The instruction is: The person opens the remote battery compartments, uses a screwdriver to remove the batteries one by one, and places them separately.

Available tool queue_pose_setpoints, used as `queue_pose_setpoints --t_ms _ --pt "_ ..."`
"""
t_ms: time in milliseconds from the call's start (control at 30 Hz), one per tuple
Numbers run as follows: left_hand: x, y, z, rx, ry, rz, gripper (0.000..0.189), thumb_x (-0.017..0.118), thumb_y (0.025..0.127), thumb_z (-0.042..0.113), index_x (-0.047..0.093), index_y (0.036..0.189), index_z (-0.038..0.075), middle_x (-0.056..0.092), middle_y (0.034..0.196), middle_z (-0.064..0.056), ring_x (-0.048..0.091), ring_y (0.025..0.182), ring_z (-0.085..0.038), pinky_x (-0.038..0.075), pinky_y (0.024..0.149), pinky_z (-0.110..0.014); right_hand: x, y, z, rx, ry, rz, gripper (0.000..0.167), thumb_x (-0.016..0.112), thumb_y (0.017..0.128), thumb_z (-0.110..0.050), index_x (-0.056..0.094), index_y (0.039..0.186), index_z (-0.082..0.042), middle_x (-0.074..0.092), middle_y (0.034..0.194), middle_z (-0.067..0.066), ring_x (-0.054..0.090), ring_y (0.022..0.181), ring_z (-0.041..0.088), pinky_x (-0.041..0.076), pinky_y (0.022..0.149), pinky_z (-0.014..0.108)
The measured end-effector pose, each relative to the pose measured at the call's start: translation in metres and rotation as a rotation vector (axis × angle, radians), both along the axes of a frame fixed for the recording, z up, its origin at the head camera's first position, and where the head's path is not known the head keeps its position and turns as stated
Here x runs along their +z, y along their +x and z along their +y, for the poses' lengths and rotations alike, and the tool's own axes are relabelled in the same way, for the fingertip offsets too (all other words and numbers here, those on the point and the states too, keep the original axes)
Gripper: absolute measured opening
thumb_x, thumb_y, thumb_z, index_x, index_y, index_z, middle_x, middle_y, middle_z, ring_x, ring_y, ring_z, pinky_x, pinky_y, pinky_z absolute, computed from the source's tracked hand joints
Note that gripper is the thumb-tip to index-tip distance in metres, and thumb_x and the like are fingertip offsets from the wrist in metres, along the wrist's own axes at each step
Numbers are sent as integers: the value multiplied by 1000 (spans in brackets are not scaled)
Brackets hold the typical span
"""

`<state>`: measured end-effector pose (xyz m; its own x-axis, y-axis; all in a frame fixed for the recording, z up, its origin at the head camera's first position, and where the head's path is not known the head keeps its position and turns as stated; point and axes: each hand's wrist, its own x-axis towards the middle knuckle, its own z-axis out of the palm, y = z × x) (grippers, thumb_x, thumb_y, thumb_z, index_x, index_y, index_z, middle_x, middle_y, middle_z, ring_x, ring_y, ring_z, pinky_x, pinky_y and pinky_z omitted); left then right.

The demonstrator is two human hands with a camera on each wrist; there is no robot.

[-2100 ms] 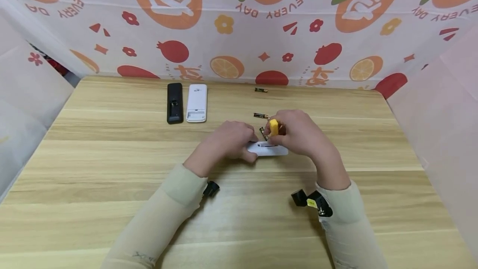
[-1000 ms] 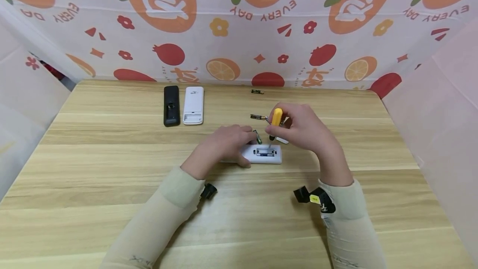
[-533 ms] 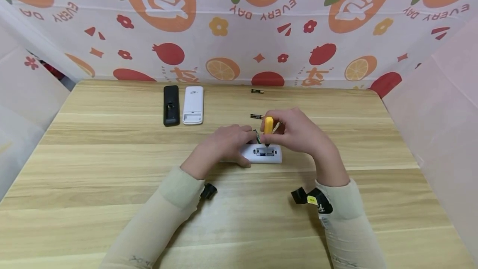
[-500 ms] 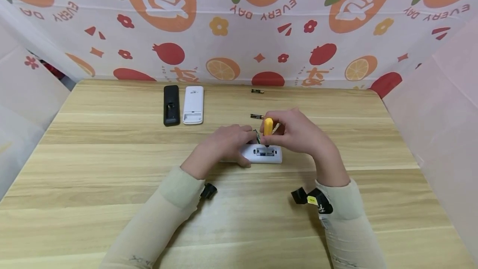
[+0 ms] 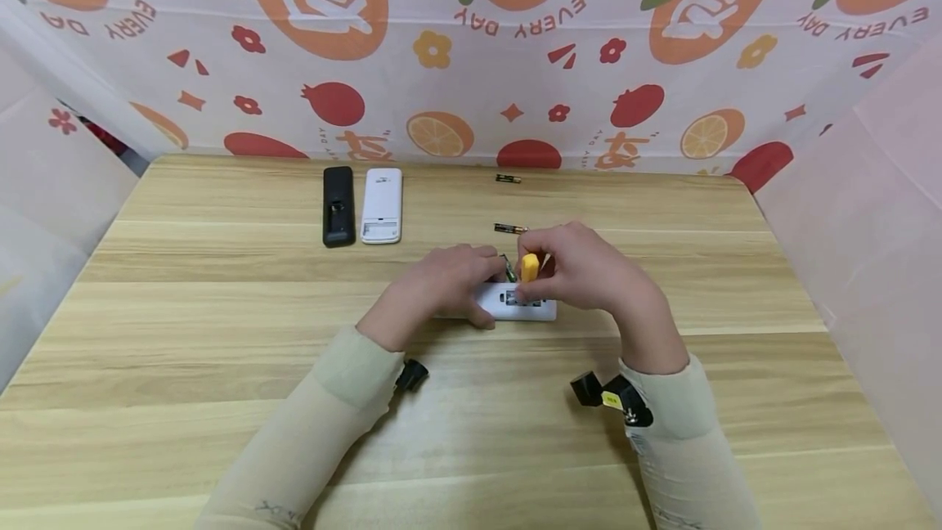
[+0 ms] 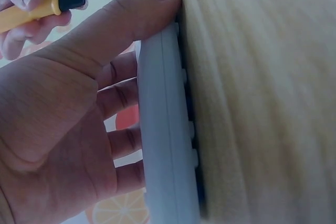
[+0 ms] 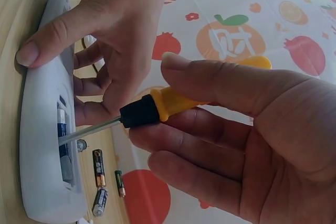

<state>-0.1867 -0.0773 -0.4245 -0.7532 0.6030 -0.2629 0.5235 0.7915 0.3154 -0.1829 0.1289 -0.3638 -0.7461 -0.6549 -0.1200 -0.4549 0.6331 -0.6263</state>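
My left hand holds a white remote control by its long edges, thumb on the near side and fingers on the far side. The remote lies with its back up and its battery compartment uncovered. Between thumb and fingers, my right hand pinches a yellow-handled screwdriver with a black collar. In the right wrist view the metal shaft slants into the compartment, its tip against a blue and white battery. From the head, the right fingers cover part of that compartment.
Just behind the remote lies a green battery. Two dark batteries, one nearer and one farther, lie beyond it. At the back left are a black remote and a second white remote. A fruit-print cloth hangs behind the table.
The white remote has shifted left and toward me, its back now turned more upward. My right hand lifted the screwdriver, brought it back over the compartment, then lowered it.
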Motion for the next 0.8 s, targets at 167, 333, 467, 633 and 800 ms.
queue_pose_setpoints --t_ms 167,333,467,633,800 --pt "0 -1 1 -22 -5 12 53 85 75 45 63 117 20 59 109 6 54 94 -15 47 85 -36 0 1 1 38 13 18 24 83 82 -20 59 81 -19 64 78 -5 65 78 15 55 71 30" --pt "1 -3 1 -32 6 42 47 79 77 46 69 112 18 63 104 6 55 86 -14 47 77 -33 1 0 4 38 -10 94 24 84 81 -18 60 81 -21 66 80 -6 63 75 15 54 68 29" --pt "1 -5 0 -25 46 21 32 75 78 43 70 99 18 64 90 7 54 76 -14 44 68 -31 2 0 6 32 -43 118 24 84 80 -16 61 81 -21 66 80 -6 61 75 15 54 67 29" --pt "3 -7 -1 -37 72 8 21 68 81 40 67 86 20 60 75 6 49 67 -13 40 62 -30 3 -1 6 31 -56 135 25 85 80 -15 61 80 -20 65 79 -7 57 75 16 51 67 32" --pt "5 -7 -2 -43 75 -4 19 67 82 39 68 87 20 62 77 7 51 68 -14 42 64 -30 3 -2 7 17 -38 159 23 84 81 -15 62 83 -20 66 81 -7 57 77 17 50 68 33"
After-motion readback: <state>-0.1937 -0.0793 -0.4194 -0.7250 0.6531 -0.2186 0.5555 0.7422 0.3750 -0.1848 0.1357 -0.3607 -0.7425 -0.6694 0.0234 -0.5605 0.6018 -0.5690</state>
